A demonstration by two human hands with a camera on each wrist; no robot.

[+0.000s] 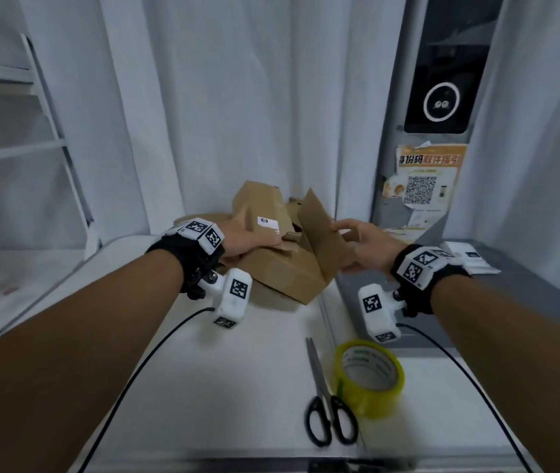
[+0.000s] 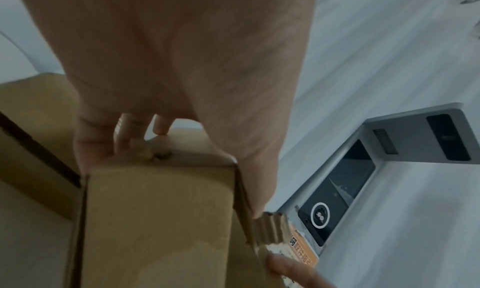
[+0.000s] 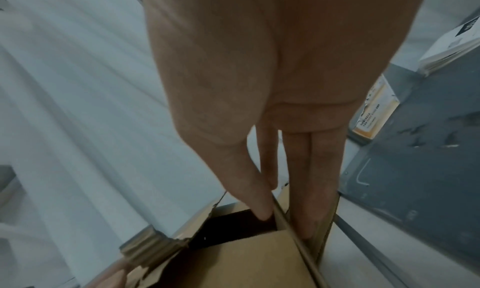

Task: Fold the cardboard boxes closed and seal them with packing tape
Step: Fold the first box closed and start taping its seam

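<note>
— Box (image 1: 285, 264) at the far end of the white table (image 1: 203, 370), flaps up, both hands on it. Head view?

— Left hand (image 1: 247, 238) grips the left flap (image 1: 264, 216), the one with a white label, fingers curled over it. Right hand (image 1: 357, 247) pinches the right flap (image 1: 323, 230), thumb on the inner face, fingers behind. Tape (image 1: 369, 377), a yellow-green roll, lies on the table nearer the person than the box, and black-handled scissors (image 1: 326, 404) lie just beside the roll, on its left. More cardboard (image 1: 203, 218) sits behind the box. A grey kiosk (image 1: 442, 97) with a dark screen and an orange QR poster (image 1: 425, 179) stands to the box's right; white curtains (image 1: 237, 97) hang behind the box.

— Left wrist view?

— Left hand (image 2: 168, 66) holds a brown panel (image 2: 155, 220) of the box, fingers (image 2: 88, 148) curled over its far edge, thumb along the right edge. A fingertip of the other hand touches the torn corner at lower right. The kiosk (image 2: 389, 169) lies beyond the box.

— Right wrist view?

— Right hand (image 3: 272, 77) pinches the upright flap (image 3: 293, 237): thumb (image 3: 252, 189) on the inner side, over the box's dark opening (image 3: 233, 226), straight fingers (image 3: 317, 179) on the outer side.
</note>
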